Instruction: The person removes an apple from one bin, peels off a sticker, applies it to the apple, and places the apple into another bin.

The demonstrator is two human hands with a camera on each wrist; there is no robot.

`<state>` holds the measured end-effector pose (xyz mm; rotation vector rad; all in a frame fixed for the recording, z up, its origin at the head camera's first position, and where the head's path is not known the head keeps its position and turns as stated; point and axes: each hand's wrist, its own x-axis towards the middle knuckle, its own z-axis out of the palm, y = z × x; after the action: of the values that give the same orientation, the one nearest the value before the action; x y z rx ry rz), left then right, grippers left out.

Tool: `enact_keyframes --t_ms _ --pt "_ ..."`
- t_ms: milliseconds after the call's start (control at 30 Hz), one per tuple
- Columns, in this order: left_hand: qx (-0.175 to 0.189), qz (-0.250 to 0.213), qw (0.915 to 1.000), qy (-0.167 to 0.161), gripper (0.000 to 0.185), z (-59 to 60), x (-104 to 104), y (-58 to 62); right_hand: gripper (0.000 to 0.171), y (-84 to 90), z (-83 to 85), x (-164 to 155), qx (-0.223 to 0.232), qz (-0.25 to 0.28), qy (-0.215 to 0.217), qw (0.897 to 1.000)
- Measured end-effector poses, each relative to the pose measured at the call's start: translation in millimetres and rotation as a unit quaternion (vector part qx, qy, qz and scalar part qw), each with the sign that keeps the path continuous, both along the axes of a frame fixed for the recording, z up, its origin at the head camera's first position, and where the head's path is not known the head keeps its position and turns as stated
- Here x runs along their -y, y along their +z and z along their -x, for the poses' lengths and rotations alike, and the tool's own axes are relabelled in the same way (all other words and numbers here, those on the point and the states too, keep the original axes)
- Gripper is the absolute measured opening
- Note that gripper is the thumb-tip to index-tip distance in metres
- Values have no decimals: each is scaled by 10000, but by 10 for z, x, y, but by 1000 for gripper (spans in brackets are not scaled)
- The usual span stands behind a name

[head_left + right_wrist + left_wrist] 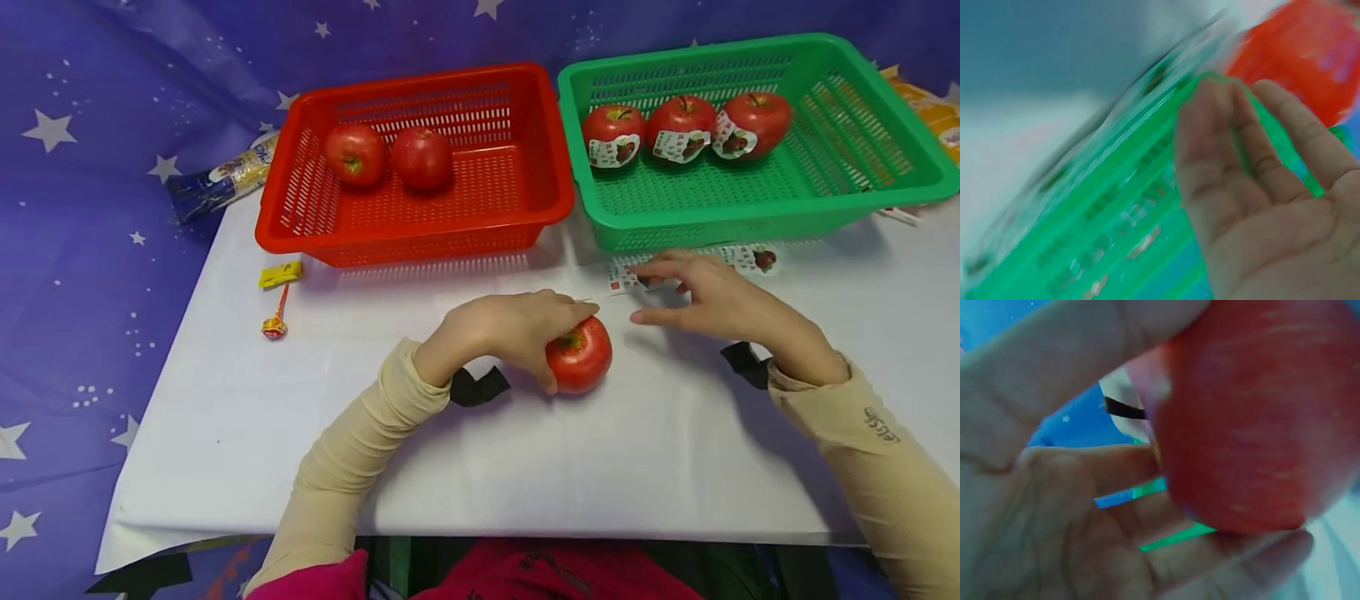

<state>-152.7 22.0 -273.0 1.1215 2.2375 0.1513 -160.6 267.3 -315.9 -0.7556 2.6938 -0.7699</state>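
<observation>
My left hand [557,350] grips a red apple [581,358] that sits on the white table [525,450], thumb on its near side and fingers over the top. The left wrist view shows the apple [1254,419] close up between the fingers [1054,519]. My right hand [651,292] lies flat with straight fingers over a strip of apple stickers [750,258] in front of the green basket [862,192], which holds three stickered apples [681,125]. The right wrist view shows the open palm [1260,187] by the blurred green basket [1116,206]. Two plain apples [390,156] lie in the red basket [525,208].
A lollipop [274,325] and a yellow sweet [281,273] lie at the table's left edge. A blue packet [221,179] rests behind the red basket's left corner, an orange packet [930,108] behind the green one. Starry blue cloth surrounds the table.
</observation>
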Motion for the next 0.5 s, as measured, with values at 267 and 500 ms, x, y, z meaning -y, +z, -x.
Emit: enact_keyframes --t_ms 267,500 --pt "534 -845 9949 -101 84 109 -20 -115 76 -128 130 -25 319 -1039 361 9934" --pt "567 -1599 9754 1411 57 553 5 -364 78 -207 44 -14 448 -731 193 9961"
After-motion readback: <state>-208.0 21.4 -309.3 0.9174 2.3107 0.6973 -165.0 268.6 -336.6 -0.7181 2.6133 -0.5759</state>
